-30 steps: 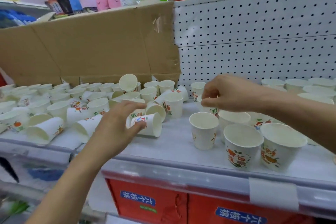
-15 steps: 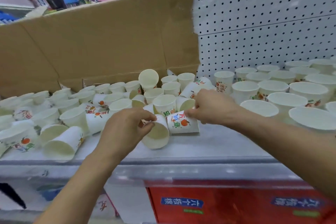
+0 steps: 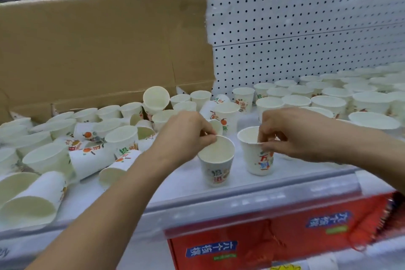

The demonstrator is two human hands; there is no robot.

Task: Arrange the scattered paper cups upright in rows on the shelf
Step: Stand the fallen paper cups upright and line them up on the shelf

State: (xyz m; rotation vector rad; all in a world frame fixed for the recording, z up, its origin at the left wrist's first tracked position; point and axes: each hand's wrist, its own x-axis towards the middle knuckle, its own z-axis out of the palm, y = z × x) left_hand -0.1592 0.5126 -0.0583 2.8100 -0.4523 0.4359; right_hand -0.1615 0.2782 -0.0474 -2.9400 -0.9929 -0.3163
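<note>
Two white printed paper cups stand upright near the front of the white shelf (image 3: 188, 190). My left hand (image 3: 186, 136) pinches the rim of the left cup (image 3: 217, 164). My right hand (image 3: 289, 133) pinches the rim of the right cup (image 3: 256, 155). To the left lies a heap of scattered cups (image 3: 87, 144), several on their sides. Rows of upright cups (image 3: 328, 98) fill the shelf's right side.
A flattened cardboard sheet (image 3: 105, 50) leans against the back on the left, a white pegboard (image 3: 306, 28) stands behind on the right. Red cartons (image 3: 263, 245) sit on the shelf below. The shelf's front rail (image 3: 241, 204) runs under my arms.
Both cups lay on their sides in my hands half a second ago; now they stand upright side by side. The view has shifted left and closer.
</note>
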